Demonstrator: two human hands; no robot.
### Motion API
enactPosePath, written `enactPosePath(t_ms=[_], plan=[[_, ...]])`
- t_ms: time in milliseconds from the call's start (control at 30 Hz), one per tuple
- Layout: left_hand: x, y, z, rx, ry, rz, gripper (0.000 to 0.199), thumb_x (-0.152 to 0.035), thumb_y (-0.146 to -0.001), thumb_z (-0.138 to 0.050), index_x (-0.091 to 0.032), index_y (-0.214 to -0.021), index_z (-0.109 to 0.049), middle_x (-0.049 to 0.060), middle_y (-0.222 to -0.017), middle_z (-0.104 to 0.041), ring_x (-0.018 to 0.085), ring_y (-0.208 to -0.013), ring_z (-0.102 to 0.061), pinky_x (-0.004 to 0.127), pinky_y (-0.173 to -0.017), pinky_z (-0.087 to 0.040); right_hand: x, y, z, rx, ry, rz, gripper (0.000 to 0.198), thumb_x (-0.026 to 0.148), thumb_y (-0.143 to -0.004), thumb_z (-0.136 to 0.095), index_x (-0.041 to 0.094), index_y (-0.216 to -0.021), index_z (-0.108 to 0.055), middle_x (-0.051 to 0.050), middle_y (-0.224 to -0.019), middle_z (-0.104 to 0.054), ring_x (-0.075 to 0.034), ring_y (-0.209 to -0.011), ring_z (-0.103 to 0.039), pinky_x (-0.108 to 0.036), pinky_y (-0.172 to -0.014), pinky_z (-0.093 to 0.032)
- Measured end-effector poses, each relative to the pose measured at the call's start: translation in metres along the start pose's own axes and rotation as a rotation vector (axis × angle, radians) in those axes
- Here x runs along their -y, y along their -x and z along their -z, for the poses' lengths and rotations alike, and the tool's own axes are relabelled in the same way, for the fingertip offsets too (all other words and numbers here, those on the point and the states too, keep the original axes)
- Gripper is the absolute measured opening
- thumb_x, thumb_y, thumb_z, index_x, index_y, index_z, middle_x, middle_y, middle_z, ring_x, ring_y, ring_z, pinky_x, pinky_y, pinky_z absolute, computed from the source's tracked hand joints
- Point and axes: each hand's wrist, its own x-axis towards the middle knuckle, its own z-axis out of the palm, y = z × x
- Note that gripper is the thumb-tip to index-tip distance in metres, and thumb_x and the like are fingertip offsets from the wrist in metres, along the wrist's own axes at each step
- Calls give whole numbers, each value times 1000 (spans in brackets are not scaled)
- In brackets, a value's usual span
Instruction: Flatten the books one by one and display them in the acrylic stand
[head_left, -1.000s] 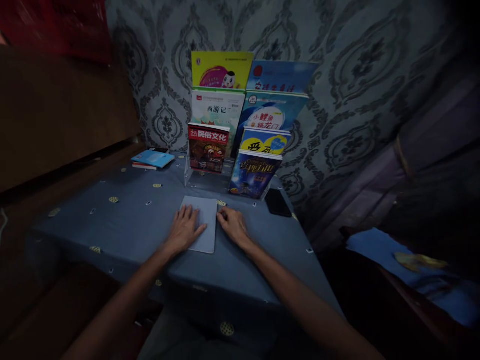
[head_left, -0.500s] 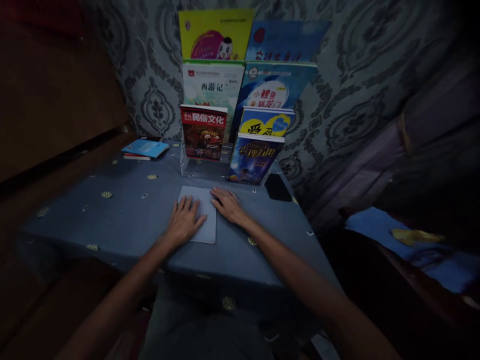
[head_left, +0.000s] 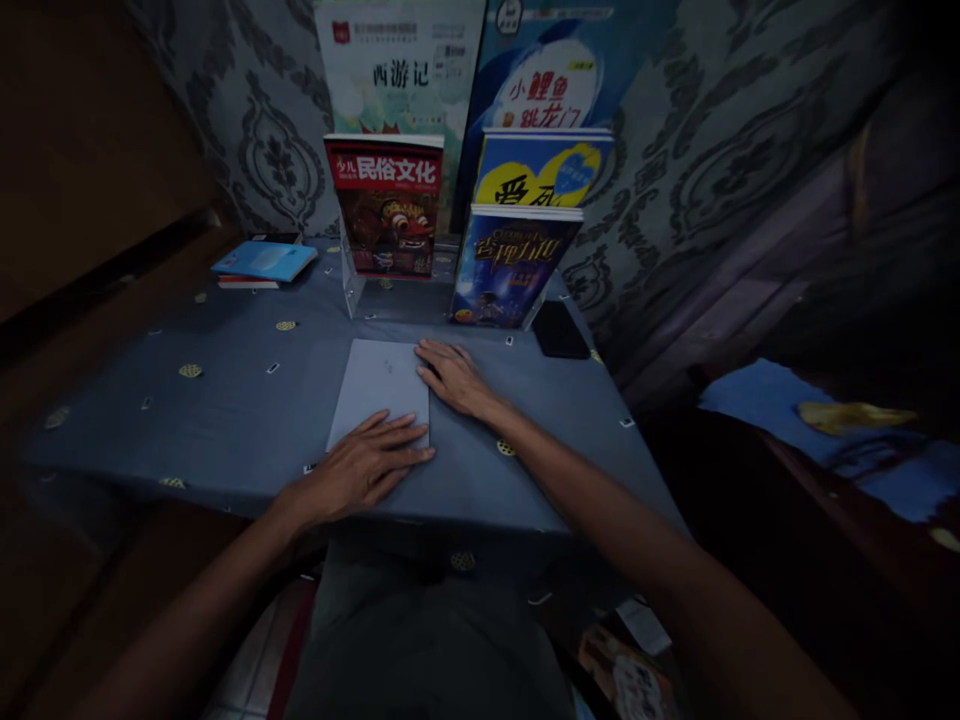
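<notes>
A pale, thin booklet or sheet (head_left: 375, 385) with a small faint mark near its top lies flat on the patterned tablecloth. Across its lower edge rests my left hand (head_left: 367, 460), fingers stretched out towards the right. My right hand (head_left: 454, 375) touches the upper right edge of the pale sheet, its fingers extended and lying low. Neither hand grips anything. Whether the pale thing has several pages cannot be made out.
Behind it stands a clear book rack (head_left: 352, 290) with a red book (head_left: 390, 215) and a dark blue book (head_left: 514, 270), among several others. A black phone-like slab (head_left: 561, 330) lies to the right. Blue-topped books (head_left: 266, 262) are stacked at the back left.
My left hand has slid down the pale sheet to its lower edge and turned more sideways, uncovering the middle. My right hand stays at the right edge. The view has tilted downward.
</notes>
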Motion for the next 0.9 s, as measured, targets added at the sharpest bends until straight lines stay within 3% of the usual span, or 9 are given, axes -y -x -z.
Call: enactPosePath(t_ms=[300, 467, 667, 767, 900], plan=[[-1, -7, 18, 110, 148, 100, 42, -36, -104, -41, -30, -144, -53, 0, -155, -49, 17, -147, -39, 42, -127, -25, 1, 3, -1, 4, 53, 16, 49, 35, -101, -46, 17, -147, -50, -14, -157, -44, -25, -148, -38, -50, -122, -24], [58, -20, 15, -7, 22, 294, 49, -39, -105, -33, -21, -147, -48, 10, -157, -46, 21, -147, -40, 48, -124, -28, 2, 2, 0, 21, 64, 4, 50, 35, -101, -44, 17, -148, -49, -13, -158, -43, -24, -149, -36, -50, -123, -23], [138, -40, 16, -62, -39, 419, 55, -39, -102, -29, -13, -147, -47, 13, -156, -46, 23, -147, -40, 45, -123, -30, 5, 2, 4, 51, 70, 2, 51, 34, -101, -44, 16, -149, -47, -13, -159, -41, -25, -149, -35, -50, -123, -22], [152, -42, 18, -59, -18, 430, 56, -39, -102, -26, -14, -146, -48, 11, -154, -49, 22, -146, -41, 44, -123, -30, 5, 3, 5, 46, 68, -2, 51, 33, -101, -44, 16, -149, -48, -14, -159, -41, -25, -149, -34, -50, -123, -23], [154, -40, 17, -57, -4, 408, 54, -38, -103, -26, -16, -146, -48, 10, -154, -49, 22, -148, -39, 47, -123, -28, 11, 7, 5, 16, 89, 58, 46, 29, -101, -46, 15, -143, -55, -14, -154, -49, -29, -150, -33, -56, -122, -21]])
